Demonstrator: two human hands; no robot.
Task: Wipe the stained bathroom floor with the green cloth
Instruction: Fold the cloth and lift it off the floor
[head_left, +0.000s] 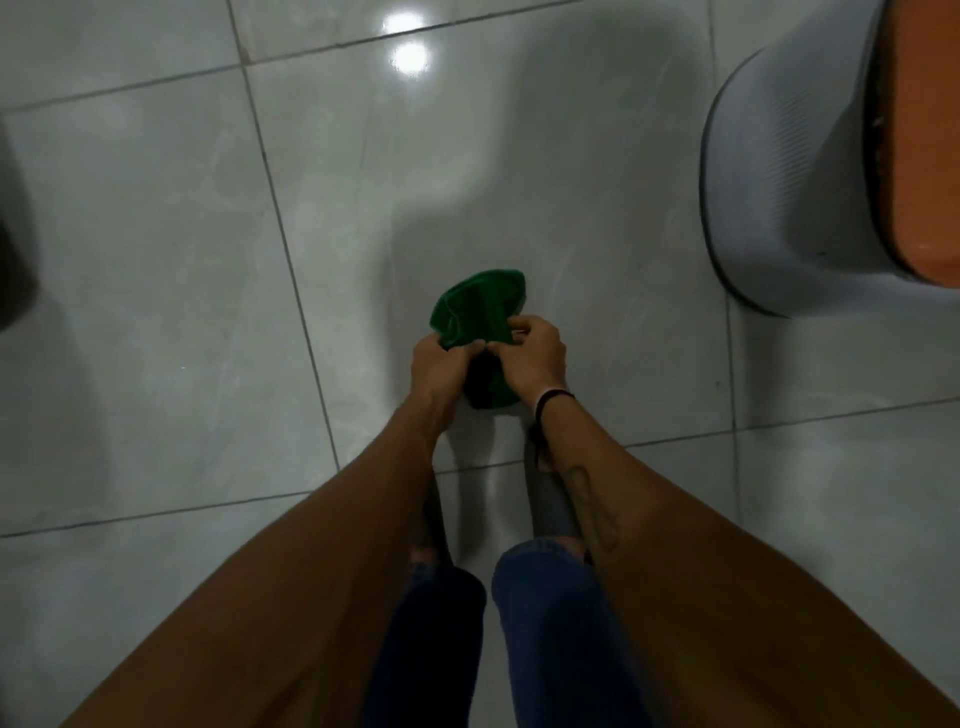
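While the green cloth (478, 306) is bunched up and held in the air above the floor (182, 260), low in front of the feet, each grip is closed on it: the left hand (441, 366) clenches its near edge and the right hand (535, 358) pinches the folds beside it. No wiping appears begun; the cloth seems to be gathered first, so the whole floor is judged left to do. No stain can be made out on the glossy tiles. One cloth, two hands and one grey basin (789, 171) with an orange inside are counted.
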